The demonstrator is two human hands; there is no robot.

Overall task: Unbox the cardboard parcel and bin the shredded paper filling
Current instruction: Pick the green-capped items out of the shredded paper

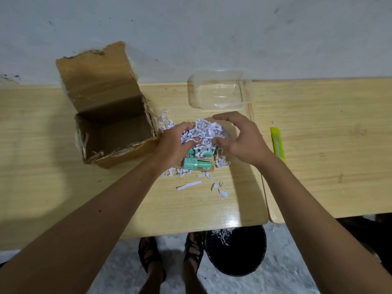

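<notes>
Hands gathering shredded paper on the tabletop (pixel 212 204)

A black bin (pixel 237 257) holding a few shreds stands on the floor; above it, left hand (pixel 172 145) clutches the shredded paper (pixel 204 131) while right hand (pixel 244 139) curls beside it over teal bottles (pixel 196 163); the emptied cardboard box (pixel 110 132) sits open at left

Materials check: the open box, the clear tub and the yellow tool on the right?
Box: brown corrugated cardboard, matte, edges torn and frayed. Clear tub: thin glossy transparent plastic, tabletop visible through it. Yellow tool: likely a plastic-bodied utility knife, smooth finish; blade not visible.
</notes>
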